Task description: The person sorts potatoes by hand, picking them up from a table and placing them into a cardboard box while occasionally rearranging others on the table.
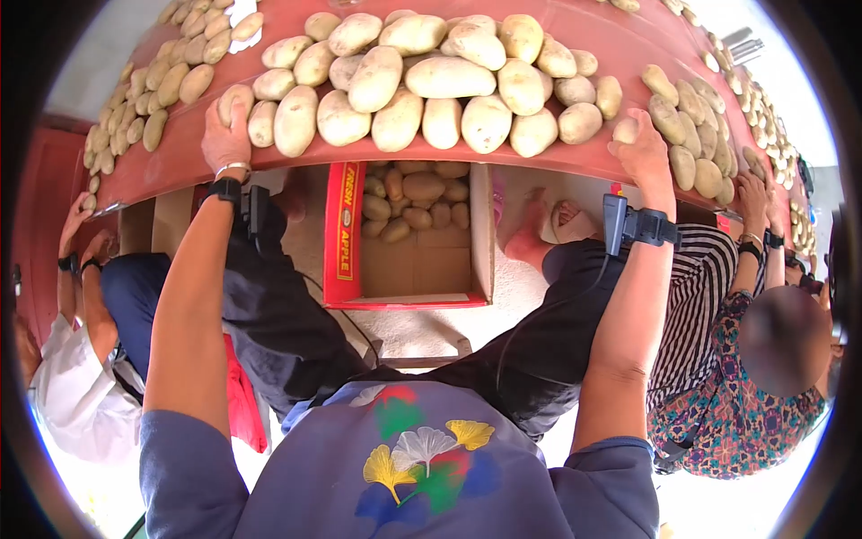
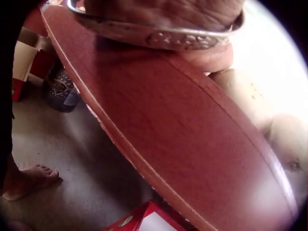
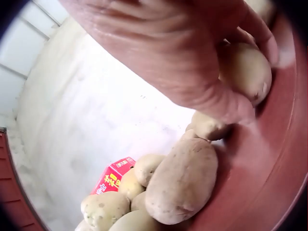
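Dozens of potatoes [image 1: 449, 76] cover the long red bench [image 1: 628, 49], heaped thickest at the middle of its near edge, with looser rows running off to both ends. Below that middle stretch, on the floor, stands an open carton [image 1: 343, 234], part filled with potatoes at its far end.

The left hand [image 1: 224, 135] lies at the near edge, left of the heap, its fingers laid over the end potato [image 1: 235, 97]. Whether they grip it cannot be told: the left wrist view shows only the bench edge, a metal bracelet [image 2: 178, 38] and a bare foot [image 2: 29, 180] on the floor. The right hand [image 1: 648, 148] is at the near edge, right of the heap. In the right wrist view its fingers [image 3: 260, 33] are curled round a small potato [image 3: 245, 70] that rests on the bench, just beside a larger potato [image 3: 180, 180].

Risks noted:
- Both hands work to either side of the carton, not above it. A potato drawn straight off the edge would likely miss the carton and hit the floor.
- The heap sits hard against the near edge. Pulling out a neighbour could set others rolling over it.
- Another person's hands [image 1: 759, 202] work close on the right. A collision is possible.
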The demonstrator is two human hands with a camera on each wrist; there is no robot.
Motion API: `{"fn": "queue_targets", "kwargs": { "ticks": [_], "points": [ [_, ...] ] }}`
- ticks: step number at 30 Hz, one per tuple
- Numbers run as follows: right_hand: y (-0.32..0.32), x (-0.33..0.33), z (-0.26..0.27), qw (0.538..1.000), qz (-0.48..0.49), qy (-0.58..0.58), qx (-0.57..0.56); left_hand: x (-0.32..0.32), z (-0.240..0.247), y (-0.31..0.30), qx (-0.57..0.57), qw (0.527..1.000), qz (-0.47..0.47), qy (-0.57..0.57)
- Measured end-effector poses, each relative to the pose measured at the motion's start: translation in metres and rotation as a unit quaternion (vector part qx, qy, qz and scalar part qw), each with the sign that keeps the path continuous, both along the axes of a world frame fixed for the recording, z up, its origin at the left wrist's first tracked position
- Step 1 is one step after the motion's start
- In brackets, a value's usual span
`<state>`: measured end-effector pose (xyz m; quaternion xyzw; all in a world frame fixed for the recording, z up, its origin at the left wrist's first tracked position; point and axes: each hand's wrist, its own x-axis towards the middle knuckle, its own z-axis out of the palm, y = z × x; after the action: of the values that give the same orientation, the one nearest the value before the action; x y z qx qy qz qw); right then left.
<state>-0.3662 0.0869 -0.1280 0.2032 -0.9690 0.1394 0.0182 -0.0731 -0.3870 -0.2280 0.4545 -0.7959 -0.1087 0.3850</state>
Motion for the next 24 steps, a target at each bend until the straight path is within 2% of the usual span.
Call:
{"fn": "queue_targets", "kwargs": {
  "ticks": [2, 6, 7, 10, 13, 16, 18, 20, 24],
  "points": [
    [0.007, -0.008, -0.009, 0.999, -0.009, 0.050, 0.012, -0.001, 0.000, 0.000, 0.006, 1.000, 0.000, 0.008],
    [0.009, -0.004, 0.003, 0.992, 0.092, -0.019, -0.086, -0.001, 0.002, 0.005, 0.012, 1.000, -0.003, 0.012],
    [0.007, -0.004, 0.006, 0.989, 0.065, -0.078, -0.107, -0.001, 0.001, 0.003, 0.009, 1.000, -0.003, 0.009],
    [0.004, -0.018, -0.010, 0.982, 0.056, -0.069, -0.169, 0.001, -0.001, -0.002, -0.009, 1.000, 0.002, 0.006],
    [-0.001, -0.025, -0.026, 0.987, 0.022, 0.044, -0.152, -0.001, -0.002, -0.001, -0.004, 1.000, -0.004, 0.009],
    [-0.013, -0.043, -0.023, 0.997, -0.033, 0.013, -0.075, -0.002, -0.002, -0.001, -0.012, 1.000, -0.017, 0.018],
    [-0.029, -0.032, 0.000, 0.998, -0.049, -0.024, 0.023, 0.001, -0.003, -0.003, -0.028, 0.999, -0.022, 0.009],
    [-0.038, -0.036, -0.002, 0.996, -0.068, -0.006, 0.050, -0.001, 0.000, -0.001, -0.013, 1.000, 0.001, -0.005],
    [-0.044, -0.043, -0.004, 0.993, -0.109, -0.024, 0.032, -0.002, 0.001, -0.001, -0.003, 1.000, 0.000, -0.004]
  ]
}}
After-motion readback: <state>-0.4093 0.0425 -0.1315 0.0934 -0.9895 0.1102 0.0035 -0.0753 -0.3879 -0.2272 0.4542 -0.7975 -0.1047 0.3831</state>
